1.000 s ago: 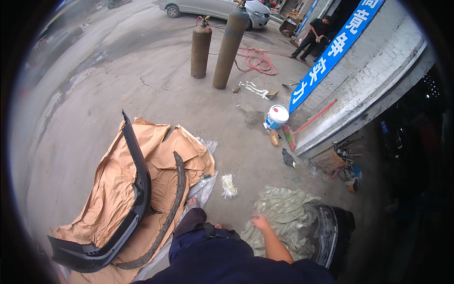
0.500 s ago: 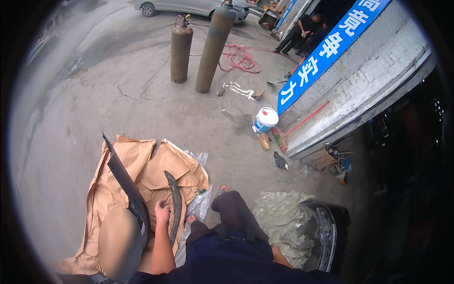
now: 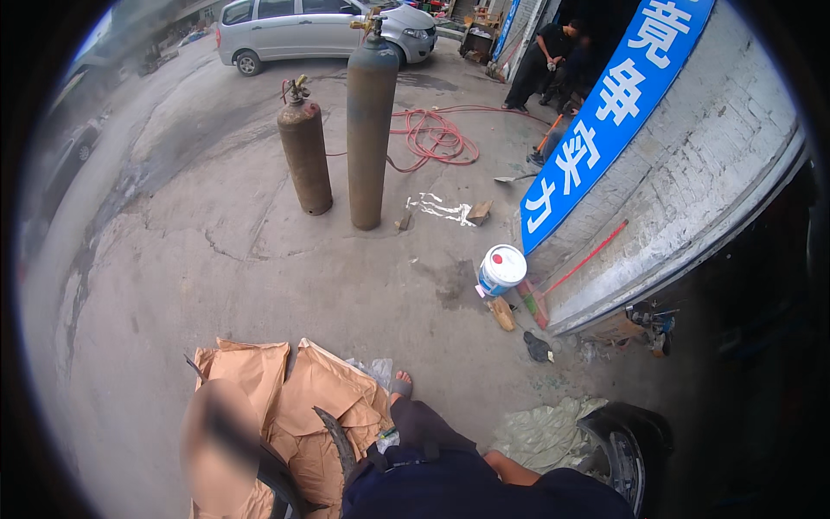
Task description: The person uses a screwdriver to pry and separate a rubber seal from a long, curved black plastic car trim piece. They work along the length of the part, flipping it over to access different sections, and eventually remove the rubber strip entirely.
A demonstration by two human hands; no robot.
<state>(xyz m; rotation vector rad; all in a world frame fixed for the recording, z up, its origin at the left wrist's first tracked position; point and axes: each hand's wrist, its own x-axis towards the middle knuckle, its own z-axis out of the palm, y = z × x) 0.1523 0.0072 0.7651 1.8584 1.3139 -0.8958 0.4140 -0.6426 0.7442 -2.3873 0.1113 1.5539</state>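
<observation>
Neither of my hands shows; only a bare patch of skin, seemingly my right forearm (image 3: 512,469), appears beside my dark clothing. To my left, crumpled brown wrapping paper (image 3: 324,394) lies on the ground. A long dark car trim piece (image 3: 278,477) rests on it, its middle hidden by a blurred patch. A curved, dirty dark strip (image 3: 337,437) lies on the paper close to my leg, its lower end hidden by my body. On my right, a black car part with a clear, lamp-like edge (image 3: 624,463) sits beside greenish plastic sheeting (image 3: 545,432).
Two tall gas cylinders, one shorter (image 3: 304,160) and one taller (image 3: 370,138), stand ahead near a coiled red hose (image 3: 437,138). A white bucket (image 3: 503,270) and red-handled broom (image 3: 536,303) are by the wall. Farther off are a silver van (image 3: 316,33) and people (image 3: 549,60).
My view has tilted up, so the cylinders, van and bucket sit lower in it. My left hand, earlier beside the curved strip, has dropped out of view.
</observation>
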